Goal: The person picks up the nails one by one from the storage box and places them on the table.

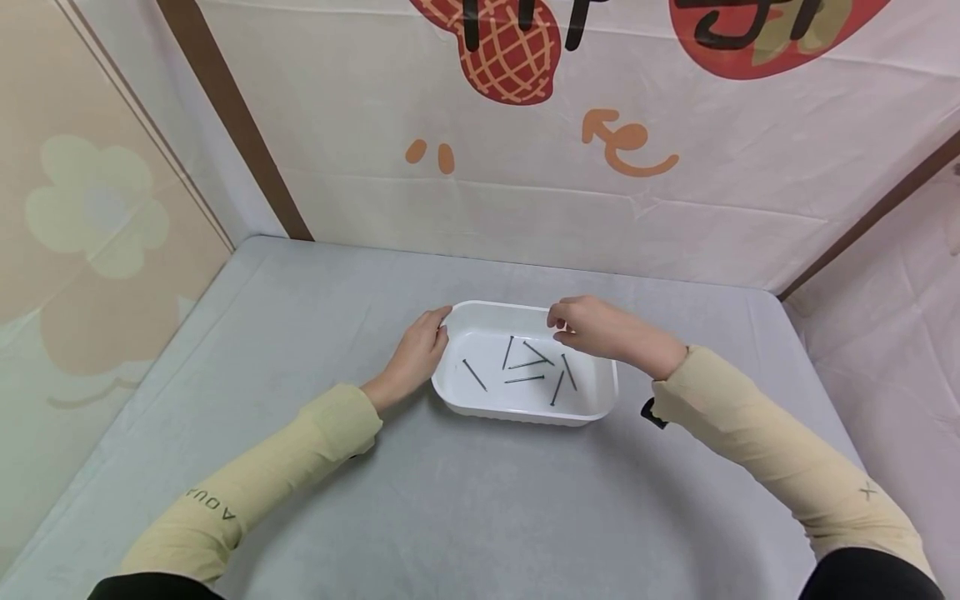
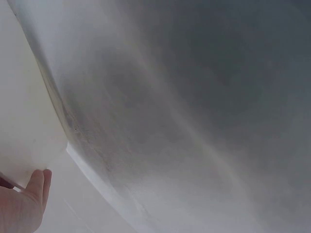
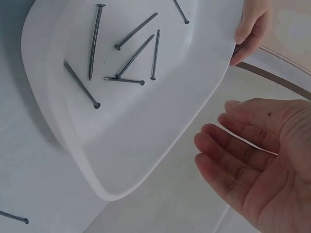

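Note:
A white rectangular tray (image 1: 480,411) stands on the table with several dark nails (image 1: 524,380) lying scattered on its floor. My left hand (image 1: 411,354) holds the tray's left end by the rim; the right wrist view shows the thumb and fingers of that left hand (image 3: 252,30) at the edge. In the left wrist view the left fingers (image 2: 40,187) lie against the tray's pale wall. Over the tray's far right side hovers my right hand (image 1: 600,329). Its fingers (image 3: 221,177) are loosely bent, with nothing between them.
One more nail (image 3: 14,217) lies outside the tray on the grey tabletop (image 1: 487,500), as the right wrist view shows. A printed fabric wall (image 1: 525,217) rises behind the table's far edge, and side panels (image 1: 97,333) stand left and right.

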`<state>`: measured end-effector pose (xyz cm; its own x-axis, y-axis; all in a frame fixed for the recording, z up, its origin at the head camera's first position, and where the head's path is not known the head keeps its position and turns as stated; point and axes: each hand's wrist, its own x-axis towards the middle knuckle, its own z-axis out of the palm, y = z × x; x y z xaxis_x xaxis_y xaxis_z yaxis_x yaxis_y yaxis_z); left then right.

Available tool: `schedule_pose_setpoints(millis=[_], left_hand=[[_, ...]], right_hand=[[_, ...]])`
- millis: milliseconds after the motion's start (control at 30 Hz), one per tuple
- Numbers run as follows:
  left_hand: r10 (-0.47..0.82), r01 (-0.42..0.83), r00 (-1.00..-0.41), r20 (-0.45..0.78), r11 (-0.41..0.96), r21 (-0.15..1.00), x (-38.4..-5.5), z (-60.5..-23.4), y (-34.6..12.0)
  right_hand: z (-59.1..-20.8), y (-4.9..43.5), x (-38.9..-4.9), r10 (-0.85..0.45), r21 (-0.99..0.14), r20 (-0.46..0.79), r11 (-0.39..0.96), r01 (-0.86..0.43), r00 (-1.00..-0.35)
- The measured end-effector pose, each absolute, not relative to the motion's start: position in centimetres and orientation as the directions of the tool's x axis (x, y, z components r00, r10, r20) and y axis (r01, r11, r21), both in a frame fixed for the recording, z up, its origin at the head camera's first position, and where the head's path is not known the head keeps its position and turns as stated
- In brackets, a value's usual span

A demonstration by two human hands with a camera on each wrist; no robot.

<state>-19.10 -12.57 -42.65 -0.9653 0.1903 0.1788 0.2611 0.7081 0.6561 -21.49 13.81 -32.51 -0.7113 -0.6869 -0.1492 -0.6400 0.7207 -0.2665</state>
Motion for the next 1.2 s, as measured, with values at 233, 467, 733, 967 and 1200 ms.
schedule_pose_setpoints(millis=[233, 467, 733, 967, 1200], left_hand=[[0.192, 0.262, -0.965, 0.179, 0.712, 0.651, -19.1, -42.6, -12.6], [0.19, 0.26, -0.966, 0.178, 0.709, 0.656, -19.1, -42.5, -12.5], [0.189, 0.26, -0.966, 0.178, 0.712, 0.652, -19.1, -42.6, -12.5], [0.186, 0.259, -0.966, 0.18, 0.711, 0.654, -19.1, -42.6, -12.6], [0.185, 0.258, -0.966, 0.181, 0.718, 0.646, -19.1, -42.6, -12.6]], right_hand=[[-32.5, 13.1, -21.6, -0.725, -0.265, -0.13, 0.682, -0.681, -0.676], [-32.6, 12.6, -21.8, -0.744, -0.251, -0.121, 0.663, -0.705, -0.657], [-32.8, 12.0, -22.1, -0.76, -0.245, -0.115, 0.646, -0.723, -0.64], [-32.4, 11.3, -22.2, -0.783, -0.244, -0.087, 0.616, -0.749, -0.616], [-32.4, 10.4, -22.3, -0.793, -0.209, -0.104, 0.607, -0.767, -0.6]])
